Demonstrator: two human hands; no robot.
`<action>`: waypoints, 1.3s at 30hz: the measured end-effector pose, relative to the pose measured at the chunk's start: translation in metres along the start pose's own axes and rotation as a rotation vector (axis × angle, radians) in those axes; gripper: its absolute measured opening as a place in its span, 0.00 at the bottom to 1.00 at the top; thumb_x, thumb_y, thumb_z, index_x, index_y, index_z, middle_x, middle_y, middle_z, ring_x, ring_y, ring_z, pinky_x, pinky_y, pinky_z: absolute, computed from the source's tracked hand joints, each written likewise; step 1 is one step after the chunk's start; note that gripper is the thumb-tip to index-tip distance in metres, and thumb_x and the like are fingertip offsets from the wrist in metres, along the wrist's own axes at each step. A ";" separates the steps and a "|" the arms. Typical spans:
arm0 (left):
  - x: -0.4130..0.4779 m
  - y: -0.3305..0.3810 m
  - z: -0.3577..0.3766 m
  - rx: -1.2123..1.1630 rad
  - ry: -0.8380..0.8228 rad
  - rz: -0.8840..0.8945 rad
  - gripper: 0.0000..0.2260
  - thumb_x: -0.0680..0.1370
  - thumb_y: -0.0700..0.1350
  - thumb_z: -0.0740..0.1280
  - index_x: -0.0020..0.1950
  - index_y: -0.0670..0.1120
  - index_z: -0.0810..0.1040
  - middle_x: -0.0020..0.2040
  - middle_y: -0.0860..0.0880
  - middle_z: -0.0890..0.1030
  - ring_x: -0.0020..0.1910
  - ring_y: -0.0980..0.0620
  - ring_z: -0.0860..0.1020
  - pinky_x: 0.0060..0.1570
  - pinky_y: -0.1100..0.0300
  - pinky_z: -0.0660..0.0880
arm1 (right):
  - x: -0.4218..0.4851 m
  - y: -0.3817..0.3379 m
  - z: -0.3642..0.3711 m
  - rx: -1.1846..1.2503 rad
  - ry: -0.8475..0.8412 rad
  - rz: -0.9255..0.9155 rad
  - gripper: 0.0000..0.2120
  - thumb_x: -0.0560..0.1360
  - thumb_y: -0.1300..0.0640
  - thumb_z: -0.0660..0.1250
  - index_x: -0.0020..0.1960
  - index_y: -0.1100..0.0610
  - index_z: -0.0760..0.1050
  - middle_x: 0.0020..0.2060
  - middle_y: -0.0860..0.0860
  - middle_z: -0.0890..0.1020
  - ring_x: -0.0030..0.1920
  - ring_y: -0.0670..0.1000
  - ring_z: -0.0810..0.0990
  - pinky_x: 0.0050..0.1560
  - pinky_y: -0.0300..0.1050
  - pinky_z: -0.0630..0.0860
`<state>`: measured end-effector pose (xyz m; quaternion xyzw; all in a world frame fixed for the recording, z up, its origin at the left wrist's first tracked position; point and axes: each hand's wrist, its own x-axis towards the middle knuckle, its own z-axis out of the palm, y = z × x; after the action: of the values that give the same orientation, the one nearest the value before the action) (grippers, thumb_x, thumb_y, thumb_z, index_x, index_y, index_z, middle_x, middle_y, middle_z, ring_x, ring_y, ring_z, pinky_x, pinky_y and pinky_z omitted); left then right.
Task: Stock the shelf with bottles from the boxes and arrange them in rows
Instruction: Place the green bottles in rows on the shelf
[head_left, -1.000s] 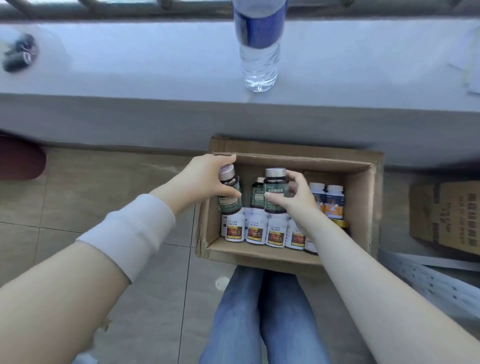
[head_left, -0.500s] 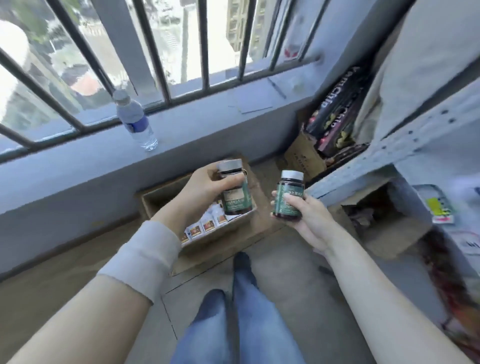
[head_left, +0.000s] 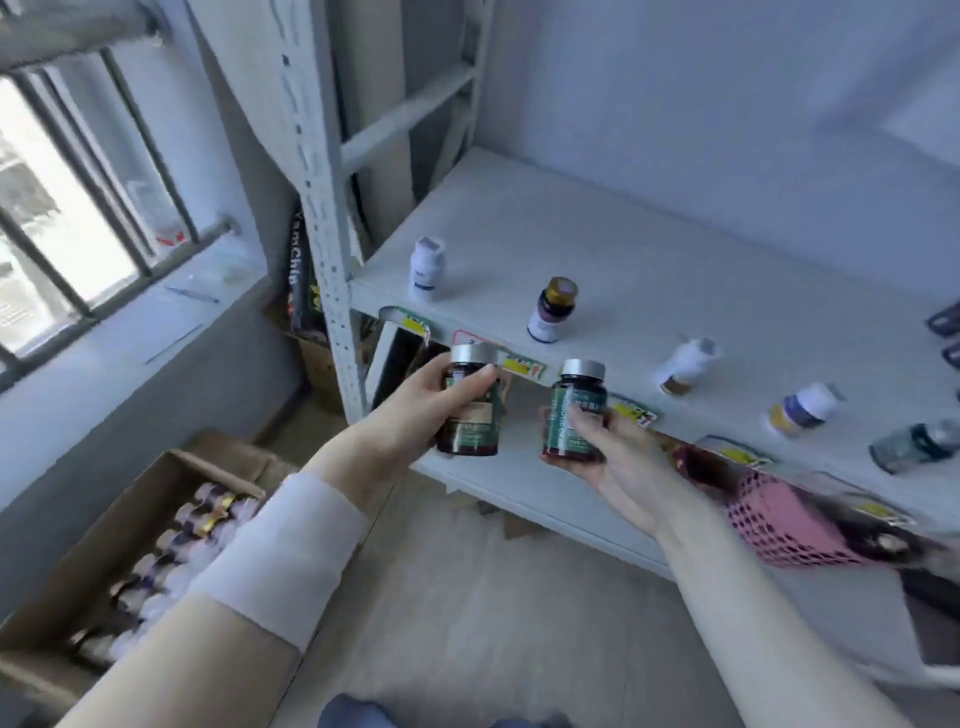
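My left hand (head_left: 415, 405) grips a dark green-labelled bottle (head_left: 470, 415) with a silver cap. My right hand (head_left: 613, 457) holds a second matching bottle (head_left: 574, 410) upright. Both bottles hang just in front of the white shelf's front edge (head_left: 467, 332). On the shelf board stand a white bottle (head_left: 427, 267), a dark bottle with a gold cap (head_left: 551, 309), another white bottle (head_left: 685, 364), a white bottle with a blue band (head_left: 802, 408) and a dark greenish bottle (head_left: 914, 444). A cardboard box (head_left: 130, 519) with several bottles sits on the floor at lower left.
The shelf's perforated metal upright (head_left: 319, 197) rises left of the board. A pink mesh basket (head_left: 789, 519) sits at the lower shelf's right. Price tags hang along the shelf edge. A barred window and sill (head_left: 104, 332) lie to the left. Boxes lean behind the upright.
Both hands lifted the two green bottles out of the box and carried them right and up toward the shelf. My view swung from the window sill to the shelf.
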<state>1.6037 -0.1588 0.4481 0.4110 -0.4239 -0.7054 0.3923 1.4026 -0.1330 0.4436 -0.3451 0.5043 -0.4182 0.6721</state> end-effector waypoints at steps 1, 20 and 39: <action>0.010 -0.001 0.026 0.013 -0.040 -0.010 0.06 0.77 0.45 0.63 0.53 0.48 0.76 0.47 0.47 0.83 0.47 0.50 0.82 0.51 0.54 0.79 | -0.009 -0.007 -0.026 0.005 0.022 -0.023 0.19 0.65 0.53 0.69 0.53 0.58 0.74 0.43 0.50 0.83 0.45 0.47 0.82 0.46 0.46 0.81; 0.249 -0.040 0.433 0.355 -0.338 0.124 0.12 0.75 0.38 0.69 0.55 0.49 0.74 0.47 0.51 0.79 0.48 0.53 0.78 0.55 0.55 0.75 | -0.099 -0.118 -0.419 -0.037 0.485 -0.232 0.33 0.59 0.42 0.76 0.61 0.50 0.71 0.58 0.50 0.80 0.61 0.50 0.77 0.70 0.57 0.64; 0.590 -0.061 0.536 0.788 -0.252 0.175 0.23 0.69 0.37 0.74 0.61 0.46 0.73 0.49 0.51 0.78 0.47 0.53 0.75 0.41 0.70 0.70 | 0.152 -0.189 -0.608 -0.561 0.646 -0.181 0.27 0.63 0.62 0.76 0.58 0.54 0.69 0.50 0.48 0.77 0.50 0.49 0.76 0.48 0.38 0.70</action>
<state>0.8929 -0.5225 0.4088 0.4024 -0.7392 -0.4981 0.2088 0.7959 -0.3748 0.3979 -0.4084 0.7504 -0.4089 0.3207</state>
